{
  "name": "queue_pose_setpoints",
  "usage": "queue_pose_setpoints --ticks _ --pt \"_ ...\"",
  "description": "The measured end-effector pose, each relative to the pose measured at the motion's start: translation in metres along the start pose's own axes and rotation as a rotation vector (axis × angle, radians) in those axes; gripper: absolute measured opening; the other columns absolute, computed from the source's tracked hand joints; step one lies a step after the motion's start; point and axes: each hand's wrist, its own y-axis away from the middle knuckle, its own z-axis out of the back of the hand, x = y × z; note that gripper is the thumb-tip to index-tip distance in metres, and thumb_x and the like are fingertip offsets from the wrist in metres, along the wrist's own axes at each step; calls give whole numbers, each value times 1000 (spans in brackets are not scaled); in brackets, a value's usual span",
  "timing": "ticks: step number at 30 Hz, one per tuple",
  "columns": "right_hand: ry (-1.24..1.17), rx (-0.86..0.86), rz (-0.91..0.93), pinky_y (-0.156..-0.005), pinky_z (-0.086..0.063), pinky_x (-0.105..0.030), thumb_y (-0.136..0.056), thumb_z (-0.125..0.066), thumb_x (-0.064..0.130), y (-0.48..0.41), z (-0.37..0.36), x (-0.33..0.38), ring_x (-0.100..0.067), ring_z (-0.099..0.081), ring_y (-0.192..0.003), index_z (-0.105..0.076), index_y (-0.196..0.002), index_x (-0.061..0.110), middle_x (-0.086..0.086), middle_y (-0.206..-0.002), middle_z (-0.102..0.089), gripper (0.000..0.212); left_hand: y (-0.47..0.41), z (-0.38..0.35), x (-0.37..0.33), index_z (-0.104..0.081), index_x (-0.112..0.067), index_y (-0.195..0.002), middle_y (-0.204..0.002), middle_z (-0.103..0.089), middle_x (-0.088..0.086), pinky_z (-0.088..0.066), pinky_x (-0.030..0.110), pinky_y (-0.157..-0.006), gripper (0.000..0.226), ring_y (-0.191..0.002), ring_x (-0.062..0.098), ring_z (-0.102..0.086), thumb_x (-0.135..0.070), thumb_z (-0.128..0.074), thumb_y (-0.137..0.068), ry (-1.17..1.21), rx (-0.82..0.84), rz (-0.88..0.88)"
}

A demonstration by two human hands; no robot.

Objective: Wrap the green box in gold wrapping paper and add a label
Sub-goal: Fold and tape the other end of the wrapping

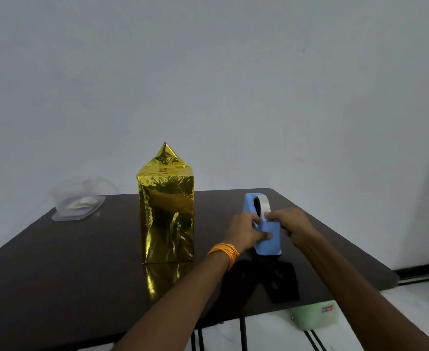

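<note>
The left hand (244,233), with orange threads (225,252) around its wrist, is gripping the blue tape dispenser (269,240) by its near side, fingers curled round the body and steadying it on the desk (69,262). The right hand (293,222) is meeting it from the other side, fingertips appearing to pinch the free end of the tape (261,203) at the cutter, though the pinch itself is too small to read clearly.

Just left of the dispenser, apart from both hands, the box (166,219) is standing upright, already sheathed in gold wrapping paper, with the top flap rising to an unfolded point. At the far left corner a clear plastic container (78,201) is sitting well apart. A pale green object (312,316) is lying on the floor below the desk edge.

The step in hand is probably drawing a piece of tape for the top. The next move likely calls for a clean tear, then folding the peak flat and taping it down.

Counted: two hands, one box, one dispenser with one roll, one container. No label is showing.
</note>
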Motion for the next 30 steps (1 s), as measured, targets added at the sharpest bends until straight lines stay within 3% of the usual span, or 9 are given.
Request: queue_pose_setpoints --ticks 4,7,8,10,13,16,20,25,30 --pt "80 -53 131 -55 -40 -27 -83 -76 12 1 -4 6 -18 -51 -57 -62 -58 4 -7 -60 -59 29 -4 0 3 -68 -10 -101 -96 -72 11 -51 33 -69 43 -79 22 -63 -38 -85 -74 -40 4 5" --pt "100 -74 167 -65 -42 -30 -81 -75 9 1 -4 16 -22 -53 -70 -71 -77 -11 -25 -71 -66 21 -3 -3 4 -69 -11 -108 -98 -73 11 -56 38 -76 49 -86 25 -69 -41 -85 -74 -28 0 13" --pt "100 -75 163 -62 -40 -29 -80 -75 8 2 -3 18 -22 -50 -69 -69 -83 -15 -28 -72 -62 24 -2 -3 4 -69 -11 -110 -98 -74 11 -56 40 -78 50 -88 25 -69 -41 -85 -74 -25 -1 13" --pt "86 -75 162 -55 -35 -26 -80 -74 7 7 -3 16 -20 -45 -61 -67 -85 -19 -19 -68 -58 27 0 -2 3 -68 -10 -111 -98 -74 12 -57 40 -79 50 -89 25 -70 -40 -84 -75 -21 1 14" --pt "64 -93 167 -50 -34 -23 -84 -73 9 19 0 16 -13 -44 -51 -71 -79 -11 -8 -67 -64 20 0 -1 0 -67 -9 -111 -100 -74 12 -58 41 -80 49 -89 26 -70 -38 -84 -75 -8 8 19" --pt "41 -112 187 -49 -35 -23 -85 -73 12 28 4 12 -14 -47 -53 -70 -77 -10 -10 -69 -65 23 3 -2 0 -67 -10 -110 -99 -74 12 -58 41 -78 48 -87 26 -70 -39 -84 -76 -10 -5 20" --pt "-3 -113 132 -36 -33 -13 -85 -74 9 35 1 -6 -9 -50 -47 -66 -61 3 -5 -62 -64 25 3 -1 0 -68 -12 -105 -99 -73 11 -57 39 -76 44 -89 27 -69 -40 -84 -75 -34 -16 9" --pt "-24 -112 108 -35 -34 -13 -83 -73 3 39 1 -11 -9 -52 -49 -62 -58 3 -7 -62 -62 28 -3 2 -1 -68 -11 -108 -101 -73 11 -58 42 -81 49 -91 28 -69 -40 -86 -72 -73 12 12" --pt "47 -113 181 -35 -33 -13 -84 -73 5 41 1 -22 0 -49 -33 -65 -59 -2 -4 -50 -59 26 -4 2 1 -69 -13 -107 -98 -75 10 -58 39 -80 50 -88 26 -70 -41 -87 -70 -78 18 10"
